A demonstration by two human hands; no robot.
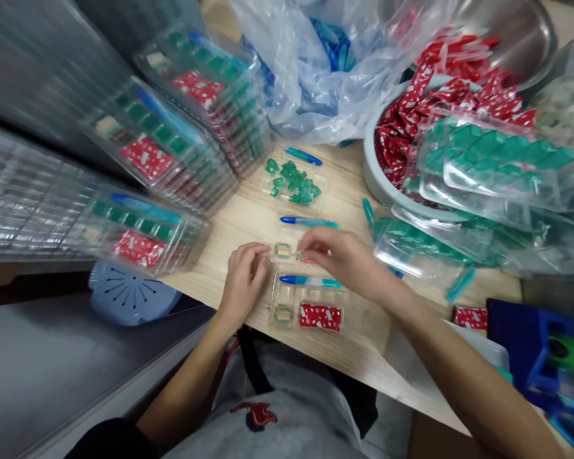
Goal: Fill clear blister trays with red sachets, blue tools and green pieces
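Note:
My left hand [245,278] has its fingers curled at the left edge of a clear plastic tray, beside a small pale striped block [282,250]. Over the tray's right part my right hand [333,255] is closed, fingertips together on a red packet [307,259] that they mostly cover. Just beyond lies a blue-and-teal pen [310,222]. Nearer my body is a second clear tray [273,293] with a blue pen [310,281], another striped block [282,313] and a red patterned packet [320,316]. Green translucent pieces [294,180] lie in a heap in a further tray, below another pen [304,156].
Tall stacks of filled clear trays [155,153] stand at the left. On the right, a pale basin [370,150] holds red packets, with trays of green pieces [502,159] over it. Plastic bags [291,76] and a metal bowl [530,44] sit behind. A blue tape dispenser [516,338] is at right.

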